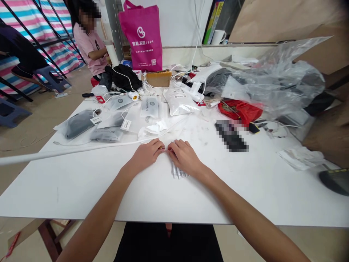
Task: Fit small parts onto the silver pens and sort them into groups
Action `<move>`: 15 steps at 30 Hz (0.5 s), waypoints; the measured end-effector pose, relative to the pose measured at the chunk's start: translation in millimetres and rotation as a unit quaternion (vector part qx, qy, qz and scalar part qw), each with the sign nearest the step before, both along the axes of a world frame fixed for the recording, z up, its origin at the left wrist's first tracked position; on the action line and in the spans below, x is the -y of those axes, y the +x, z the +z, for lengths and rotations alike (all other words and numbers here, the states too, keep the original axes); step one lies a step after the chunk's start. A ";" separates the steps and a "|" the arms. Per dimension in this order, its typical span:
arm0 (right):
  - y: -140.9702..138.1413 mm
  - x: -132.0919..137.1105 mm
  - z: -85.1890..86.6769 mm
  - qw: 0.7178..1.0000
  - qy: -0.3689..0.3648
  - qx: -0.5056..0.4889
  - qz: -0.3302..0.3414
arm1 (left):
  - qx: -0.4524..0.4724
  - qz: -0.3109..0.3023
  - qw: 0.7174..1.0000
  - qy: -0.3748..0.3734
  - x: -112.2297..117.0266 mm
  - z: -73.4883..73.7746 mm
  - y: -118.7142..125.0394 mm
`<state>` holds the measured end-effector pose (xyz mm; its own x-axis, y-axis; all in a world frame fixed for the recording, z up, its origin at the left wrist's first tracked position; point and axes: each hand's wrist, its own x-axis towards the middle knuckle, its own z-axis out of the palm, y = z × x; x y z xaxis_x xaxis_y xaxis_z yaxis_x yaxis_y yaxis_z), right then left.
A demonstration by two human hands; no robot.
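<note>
My left hand rests on the white table with its fingers pinched together. Close by on the right, my right hand is closed in the same way, its fingertips almost meeting the left ones. Something small and thin seems to be between the two pinches, but the fingers hide most of it. Partly under my right hand lies a row of slim, clear-and-silver pen-like sticks; their far ends are covered by the hand.
Packaged pouches, a white bag and a white cable lie beyond my hands. A blurred dark object, a red bag and clear plastic are to the right. A person sits at back left.
</note>
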<state>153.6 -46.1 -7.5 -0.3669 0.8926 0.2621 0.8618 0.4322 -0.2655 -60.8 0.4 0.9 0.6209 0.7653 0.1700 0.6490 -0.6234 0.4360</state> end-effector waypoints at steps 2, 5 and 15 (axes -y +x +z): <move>2.3 -0.6 1.6 1.000 0.008 -0.022 0.012 | 0.013 0.002 1.000 0.028 1.0 -0.5 0.9; 7.3 -0.8 6.5 0.997 0.009 -0.064 0.035 | 0.055 -0.004 0.997 0.049 2.6 0.0 2.8; 18.9 2.3 28.0 0.980 -0.053 -0.168 0.097 | 0.247 0.098 0.961 -0.071 13.7 8.5 15.6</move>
